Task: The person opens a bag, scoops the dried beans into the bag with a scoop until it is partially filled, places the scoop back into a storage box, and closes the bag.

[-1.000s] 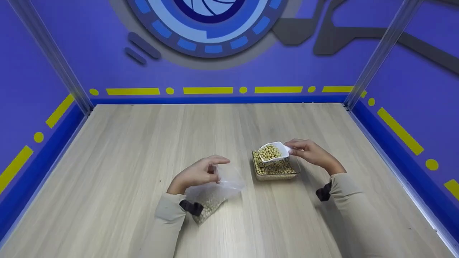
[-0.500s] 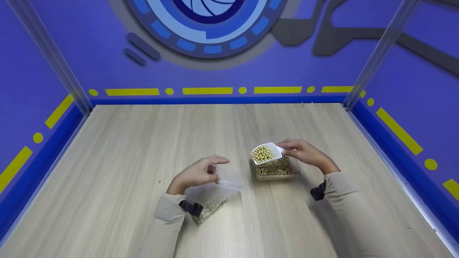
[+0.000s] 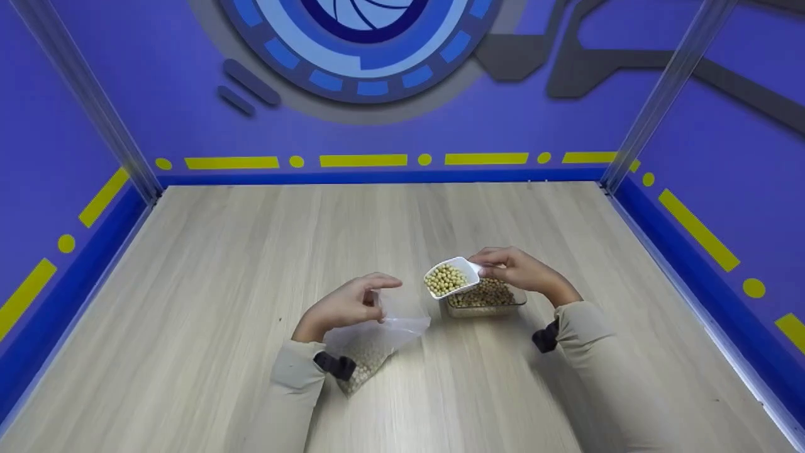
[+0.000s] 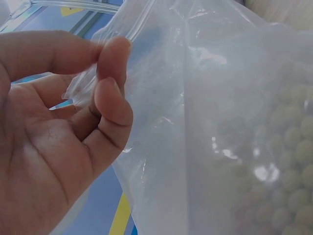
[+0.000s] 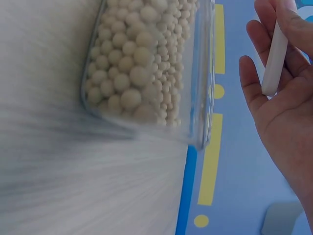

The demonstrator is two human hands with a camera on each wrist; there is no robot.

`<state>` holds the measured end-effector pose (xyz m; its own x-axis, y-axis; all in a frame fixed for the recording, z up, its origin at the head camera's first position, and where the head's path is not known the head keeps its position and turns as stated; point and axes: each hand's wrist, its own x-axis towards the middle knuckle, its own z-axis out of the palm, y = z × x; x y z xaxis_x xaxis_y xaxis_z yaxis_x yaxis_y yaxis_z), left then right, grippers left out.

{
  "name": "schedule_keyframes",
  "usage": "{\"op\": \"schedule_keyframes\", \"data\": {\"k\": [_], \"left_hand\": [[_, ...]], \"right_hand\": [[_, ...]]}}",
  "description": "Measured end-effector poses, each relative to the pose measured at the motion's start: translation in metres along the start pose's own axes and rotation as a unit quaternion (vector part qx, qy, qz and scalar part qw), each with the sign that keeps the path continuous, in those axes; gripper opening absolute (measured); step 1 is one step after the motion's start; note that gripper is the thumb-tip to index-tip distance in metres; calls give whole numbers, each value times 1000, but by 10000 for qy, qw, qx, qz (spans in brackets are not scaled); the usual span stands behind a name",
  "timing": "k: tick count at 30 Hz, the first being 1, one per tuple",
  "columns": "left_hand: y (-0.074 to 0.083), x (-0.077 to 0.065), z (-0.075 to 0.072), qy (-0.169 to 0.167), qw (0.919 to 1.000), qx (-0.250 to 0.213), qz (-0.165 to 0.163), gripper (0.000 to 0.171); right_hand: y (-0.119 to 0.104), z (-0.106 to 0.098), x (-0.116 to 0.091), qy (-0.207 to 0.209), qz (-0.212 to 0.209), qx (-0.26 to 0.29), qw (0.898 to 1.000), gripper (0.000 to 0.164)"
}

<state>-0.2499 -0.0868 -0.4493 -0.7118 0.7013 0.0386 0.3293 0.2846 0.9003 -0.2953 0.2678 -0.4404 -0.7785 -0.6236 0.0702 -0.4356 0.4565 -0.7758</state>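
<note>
My right hand (image 3: 519, 270) grips the handle of a white scoop (image 3: 468, 267) heaped with pale yellow soybeans (image 3: 445, 280). The scoop is over the left edge of a clear rectangular container (image 3: 484, 311), which holds more of the beans. In the right wrist view the white handle (image 5: 276, 61) lies between thumb and fingers; the scoop's bowl is out of that view. My left hand (image 3: 346, 305) pinches the top of a clear zip bag (image 3: 402, 330), its mouth facing up and to the right. Beans (image 4: 293, 166) fill the lower part of the bag, partly hidden by the left wrist.
A pale wood-grain table (image 3: 220, 283) lies under everything, with blue walls (image 3: 352, 135) on three sides. Black wrist cameras (image 3: 546, 336) sit on both sleeves. The container's clear wall (image 5: 198, 73) stands below the right hand.
My right hand has carried the loaded scoop leftward, from above the middle of the container to beyond its left edge, nearer the bag. The left hand and bag have stayed put.
</note>
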Motion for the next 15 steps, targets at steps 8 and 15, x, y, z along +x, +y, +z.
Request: {"op": "schedule_keyframes", "data": {"k": [8,15], "left_hand": [[0,0,0,35,10000,82,13,58],[-2,1,0,64,9999,89,25,59]], "right_hand": [[-7,7,6,-141,-142,-39,9998,31],[-9,13,12,-204,-207,-146,9995,30]]}}
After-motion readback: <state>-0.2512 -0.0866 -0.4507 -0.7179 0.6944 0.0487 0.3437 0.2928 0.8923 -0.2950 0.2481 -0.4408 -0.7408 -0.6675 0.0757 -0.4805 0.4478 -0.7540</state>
